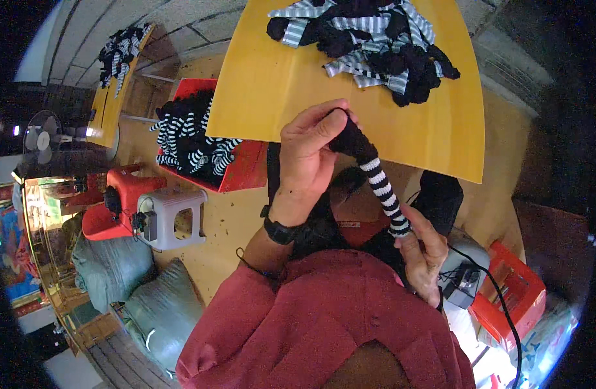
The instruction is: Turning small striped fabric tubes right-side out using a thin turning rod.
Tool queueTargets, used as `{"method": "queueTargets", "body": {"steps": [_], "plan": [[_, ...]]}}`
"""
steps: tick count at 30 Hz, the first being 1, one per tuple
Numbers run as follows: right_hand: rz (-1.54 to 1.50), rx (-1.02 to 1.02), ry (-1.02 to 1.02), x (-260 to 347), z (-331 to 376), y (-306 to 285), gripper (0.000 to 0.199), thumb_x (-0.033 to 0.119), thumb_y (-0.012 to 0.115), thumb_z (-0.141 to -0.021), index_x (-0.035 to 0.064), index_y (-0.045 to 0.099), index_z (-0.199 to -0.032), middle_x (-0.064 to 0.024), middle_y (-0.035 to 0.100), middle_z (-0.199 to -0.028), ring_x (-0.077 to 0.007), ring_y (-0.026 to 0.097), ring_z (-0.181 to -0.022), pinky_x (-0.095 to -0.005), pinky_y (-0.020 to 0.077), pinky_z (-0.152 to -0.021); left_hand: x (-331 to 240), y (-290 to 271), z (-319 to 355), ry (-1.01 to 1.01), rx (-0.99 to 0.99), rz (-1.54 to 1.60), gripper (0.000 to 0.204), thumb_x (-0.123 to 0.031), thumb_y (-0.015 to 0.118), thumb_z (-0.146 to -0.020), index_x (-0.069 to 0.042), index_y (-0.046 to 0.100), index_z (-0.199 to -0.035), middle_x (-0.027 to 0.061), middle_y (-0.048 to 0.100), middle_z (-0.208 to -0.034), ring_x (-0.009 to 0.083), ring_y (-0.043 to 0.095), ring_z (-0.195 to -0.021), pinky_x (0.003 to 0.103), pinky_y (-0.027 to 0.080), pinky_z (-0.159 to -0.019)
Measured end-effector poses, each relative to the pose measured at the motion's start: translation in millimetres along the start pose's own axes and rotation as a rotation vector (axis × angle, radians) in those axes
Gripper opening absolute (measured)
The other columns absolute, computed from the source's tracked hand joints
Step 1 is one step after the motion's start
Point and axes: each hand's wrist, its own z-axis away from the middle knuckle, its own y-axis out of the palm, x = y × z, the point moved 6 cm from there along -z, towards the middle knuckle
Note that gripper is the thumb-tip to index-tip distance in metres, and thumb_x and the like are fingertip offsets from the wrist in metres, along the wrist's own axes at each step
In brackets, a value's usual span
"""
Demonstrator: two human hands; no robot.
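Note:
Stretched between my hands is a knitted sleeve-like piece [380, 187], a narrow tube with black and white stripes and a plain black fuzzy end. My left hand [309, 146] grips the black end between thumb and fingers, just over the near edge of the yellow table [272, 97]. Lower and to the right, my right hand [422, 253] pinches the striped end. The piece slants down from left to right, clear of the table top. A heap of black fuzzy pieces with grey-and-white striped parts [382, 48] lies at the table's far side.
Left of the table, a red bin [246, 170] holds several striped knitted pieces [194, 139]. Further left are a red stool [119, 201], a grey-white stool [175, 217] and stuffed sacks [162, 311]. On the right, a black cable [502, 295] runs by a red stool [515, 295].

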Motion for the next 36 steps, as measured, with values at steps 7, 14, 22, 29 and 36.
{"method": "queueTargets", "body": {"steps": [7, 14, 22, 29, 36], "plan": [[0.025, -0.029, -0.029, -2.0, 1.3, 6.1, 0.042, 0.006, 0.054, -0.087, 0.0026, 0.046, -0.128, 0.0005, 0.058, -0.079, -0.0053, 0.048, -0.063, -0.019, 0.0406, -0.057, 5.8, 16.0, 12.4, -0.013, -0.032, 0.055, 0.032, 0.003, 0.063, -0.079, 0.003, 0.056, -0.11, 0.0119, 0.064, -0.09, 0.019, 0.063, -0.081, 0.029, 0.051, -0.076], [0.078, -0.142, -0.067, -5.4, 7.4, 6.5, 0.047, 0.01, 0.055, -0.088, 0.0018, 0.04, -0.132, 0.0004, 0.056, -0.071, -0.0055, 0.047, -0.061, -0.0186, 0.039, -0.055, 18.0, 20.5, 22.1, -0.019, -0.036, -0.021, 0.033, -0.002, 0.064, -0.079, 0.001, 0.053, -0.11, 0.0102, 0.062, -0.085, 0.0207, 0.06, -0.078, 0.032, 0.05, -0.072], [-0.453, 0.013, 0.25, -9.4, 5.6, 21.7, 0.044, 0.0, 0.052, -0.085, 0.0005, 0.044, -0.128, -0.0005, 0.058, -0.075, -0.0023, 0.044, -0.055, -0.015, 0.0322, -0.047, 17.3, 26.3, 21.6, -0.018, 0.013, -0.023, 0.028, -0.007, 0.063, -0.082, 0.0, 0.052, -0.107, 0.0107, 0.061, -0.084, 0.0218, 0.061, -0.077, 0.034, 0.05, -0.071], [-0.173, -0.032, 0.036, -3.6, 3.7, 10.7, 0.039, -0.006, 0.052, -0.082, 0.0016, 0.054, -0.12, -0.0071, 0.064, -0.087, -0.008, 0.055, -0.063, -0.0219, 0.0461, -0.057, -4.4, 22.1, 14.7, -0.016, 0.059, 0.066, 0.021, -0.011, 0.058, -0.086, -0.001, 0.052, -0.104, 0.0146, 0.06, -0.088, 0.0267, 0.061, -0.079, 0.039, 0.052, -0.072], [-0.015, -0.054, -0.064, 7.4, 6.1, 7.3, 0.036, -0.006, 0.053, -0.082, -0.0006, 0.056, -0.117, -0.0094, 0.065, -0.088, -0.01, 0.059, -0.066, -0.0233, 0.0486, -0.06, -11.4, 17.0, 17.0, 0.166, -0.047, 0.008, 0.015, -0.004, 0.06, -0.084, 0.002, 0.054, -0.096, 0.0129, 0.063, -0.086, 0.024, 0.065, -0.079, 0.035, 0.055, -0.07]]}}
